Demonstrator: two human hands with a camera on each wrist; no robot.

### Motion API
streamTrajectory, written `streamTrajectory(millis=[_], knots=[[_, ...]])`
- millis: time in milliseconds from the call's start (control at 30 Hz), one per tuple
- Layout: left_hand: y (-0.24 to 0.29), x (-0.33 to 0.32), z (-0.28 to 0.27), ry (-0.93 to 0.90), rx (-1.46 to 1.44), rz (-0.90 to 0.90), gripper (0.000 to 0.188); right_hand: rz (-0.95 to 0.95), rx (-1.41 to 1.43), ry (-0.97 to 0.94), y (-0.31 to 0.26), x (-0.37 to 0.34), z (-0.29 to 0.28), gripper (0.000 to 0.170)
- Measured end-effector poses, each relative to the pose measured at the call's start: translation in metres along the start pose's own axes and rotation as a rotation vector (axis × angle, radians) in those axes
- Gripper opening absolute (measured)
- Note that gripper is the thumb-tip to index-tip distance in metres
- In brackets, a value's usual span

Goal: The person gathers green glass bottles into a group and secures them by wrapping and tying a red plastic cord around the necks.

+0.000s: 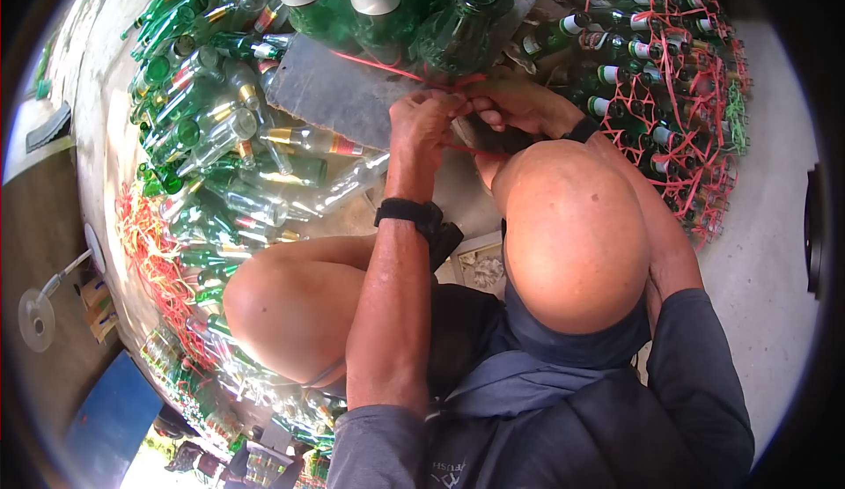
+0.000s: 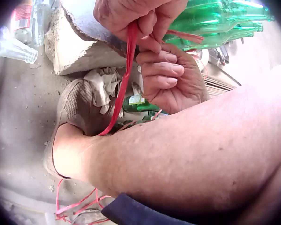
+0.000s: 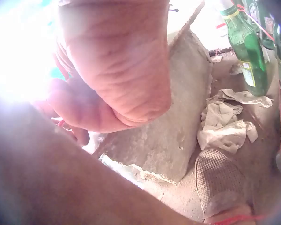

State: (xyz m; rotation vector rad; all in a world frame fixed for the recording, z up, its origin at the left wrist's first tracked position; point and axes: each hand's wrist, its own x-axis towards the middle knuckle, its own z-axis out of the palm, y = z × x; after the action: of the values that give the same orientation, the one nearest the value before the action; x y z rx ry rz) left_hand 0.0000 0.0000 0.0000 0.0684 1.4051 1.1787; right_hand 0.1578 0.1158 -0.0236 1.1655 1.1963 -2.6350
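Observation:
Both hands meet at the near side of a cluster of green glass bottles (image 1: pixel 378 27), which stands on a grey slab (image 1: pixel 330 93). A strip of red plastic string (image 1: pixel 378 65) runs across the bottles to the fingers. My left hand (image 1: pixel 422 124) pinches the string, and a length of red string (image 2: pixel 124 84) hangs below it past the ankle. Right against its fingertips, my right hand (image 2: pixel 171 77) has its fingers curled and pinches at the same spot. The knot area is hidden behind the fingers. In the right wrist view, the right hand (image 3: pixel 117 65) shows mostly its palm side.
Loose clear and green bottles (image 1: pixel 233 137) lie piled on the left. Bottles bound in red string (image 1: pixel 642 66) lie at the right. A heap of red string (image 1: pixel 154 251) is at far left. Crumpled paper (image 3: pixel 225 124) lies by a shoe (image 3: pixel 220 180). The person's knees flank the arms.

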Motion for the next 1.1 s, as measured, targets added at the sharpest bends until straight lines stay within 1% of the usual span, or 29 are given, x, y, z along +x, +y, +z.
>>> streamTrajectory(millis=[133,400,467,567,700,733,767,900,1000,1100], knots=[[0.002,-0.007,0.004,-0.015,-0.032,-0.012,0.013,-0.001,-0.044,0.031,-0.001,-0.009,0.006,0.02],[-0.003,-0.006,0.004,0.017,-0.044,0.0,0.015,-0.048,-0.044,0.068,0.007,-0.014,0.008,0.025],[-0.005,-0.005,0.003,-0.01,-0.049,0.017,0.016,-0.061,0.035,0.076,0.006,-0.017,0.01,0.026],[-0.002,-0.008,0.003,0.011,-0.026,0.016,0.016,-0.083,0.024,0.103,0.007,-0.018,0.009,0.027],[-0.004,-0.004,0.001,-0.003,-0.009,0.002,0.016,-0.084,0.019,0.107,0.001,-0.022,0.011,0.028],[-0.005,-0.003,0.001,-0.003,-0.017,0.012,0.015,-0.111,-0.011,0.09,0.001,-0.022,0.009,0.024],[-0.006,-0.002,0.001,-0.004,-0.024,0.023,0.014,-0.139,-0.04,0.073,0.002,-0.022,0.008,0.027],[-0.003,-0.005,0.003,0.015,-0.004,0.023,0.012,-0.144,-0.053,0.083,0.002,-0.02,0.008,0.024],[-0.002,-0.006,0.001,-0.028,-0.008,-0.001,0.017,-0.148,-0.035,0.065,0.003,-0.019,0.007,0.021],[0.0,-0.006,0.003,-0.016,-0.048,-0.004,0.012,-0.147,-0.024,0.055,0.004,-0.017,0.006,0.021]])
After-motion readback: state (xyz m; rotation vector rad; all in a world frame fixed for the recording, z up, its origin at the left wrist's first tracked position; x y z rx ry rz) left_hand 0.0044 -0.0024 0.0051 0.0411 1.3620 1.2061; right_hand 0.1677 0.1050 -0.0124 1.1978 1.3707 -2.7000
